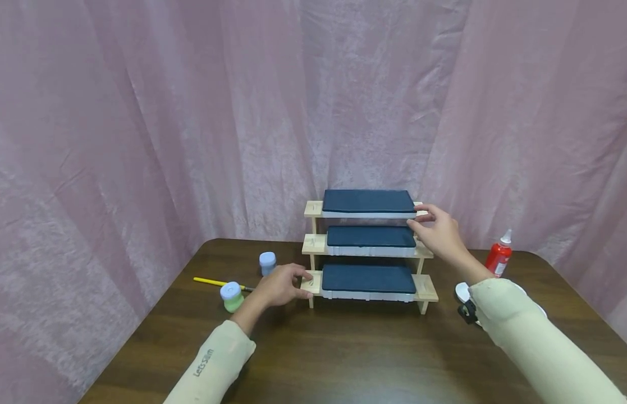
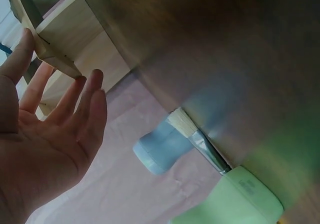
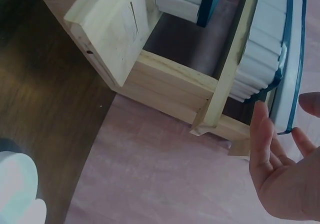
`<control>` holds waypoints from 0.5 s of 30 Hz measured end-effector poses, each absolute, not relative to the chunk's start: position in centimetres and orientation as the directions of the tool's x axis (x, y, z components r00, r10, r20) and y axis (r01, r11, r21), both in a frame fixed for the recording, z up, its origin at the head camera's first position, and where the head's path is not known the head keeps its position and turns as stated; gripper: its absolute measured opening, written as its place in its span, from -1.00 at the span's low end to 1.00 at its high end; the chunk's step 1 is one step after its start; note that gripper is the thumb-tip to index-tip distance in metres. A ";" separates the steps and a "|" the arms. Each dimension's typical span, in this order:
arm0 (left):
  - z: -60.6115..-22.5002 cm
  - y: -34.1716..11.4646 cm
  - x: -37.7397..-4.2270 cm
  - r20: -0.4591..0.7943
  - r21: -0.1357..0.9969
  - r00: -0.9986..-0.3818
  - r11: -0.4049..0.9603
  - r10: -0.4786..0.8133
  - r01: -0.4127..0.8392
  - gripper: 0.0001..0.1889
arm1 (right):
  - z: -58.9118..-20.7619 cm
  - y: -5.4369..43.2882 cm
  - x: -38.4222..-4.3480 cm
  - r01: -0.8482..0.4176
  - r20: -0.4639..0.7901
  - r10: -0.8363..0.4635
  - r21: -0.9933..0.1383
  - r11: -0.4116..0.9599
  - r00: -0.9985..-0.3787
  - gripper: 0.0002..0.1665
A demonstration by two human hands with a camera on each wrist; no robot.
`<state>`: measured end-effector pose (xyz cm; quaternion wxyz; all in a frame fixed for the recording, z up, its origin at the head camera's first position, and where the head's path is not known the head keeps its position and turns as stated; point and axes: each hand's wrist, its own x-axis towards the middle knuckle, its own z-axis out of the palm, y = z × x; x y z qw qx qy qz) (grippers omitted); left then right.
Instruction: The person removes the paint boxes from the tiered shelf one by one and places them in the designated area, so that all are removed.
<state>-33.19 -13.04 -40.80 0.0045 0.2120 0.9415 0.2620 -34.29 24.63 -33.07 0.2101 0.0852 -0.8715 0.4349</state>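
On the tabletop (image 1: 353, 348) the rack (image 1: 309, 245) lies between my hands, long axis left-to-right, my left hand (image 1: 280, 286) lightly pinching its lowest end, my half-open right hand (image 1: 440, 233) nearer the top box (image 1: 369, 201), though contact is hard to judge.

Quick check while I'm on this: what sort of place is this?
Probably an indoor craft or painting spot: a yellow-handled brush and a red squeeze bottle are on the table, with a pink curtain hanging behind.
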 end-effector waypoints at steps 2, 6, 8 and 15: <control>-40.8 -13.0 -33.1 0.104 0.494 -0.912 0.775 0.398 0.394 -0.58 | -33.0 24.6 -34.5 -0.322 0.423 0.034 -0.737 0.594 -0.906 -0.47; -40.8 -12.9 -33.0 0.101 0.470 -0.918 0.794 0.384 0.384 -0.59 | -33.0 24.9 -34.9 -0.314 0.391 0.015 -0.759 0.570 -0.920 -0.43; -40.8 -12.8 -33.0 0.098 0.455 -0.920 0.805 0.379 0.380 -0.60 | -33.0 25.1 -35.1 -0.318 0.377 -0.010 -0.765 0.560 -0.926 -0.42; -40.7 -12.8 -33.2 0.085 0.444 -0.923 0.815 0.375 0.372 -0.58 | -33.3 25.5 -35.9 -0.330 0.342 -0.071 -0.801 0.499 -0.937 -0.38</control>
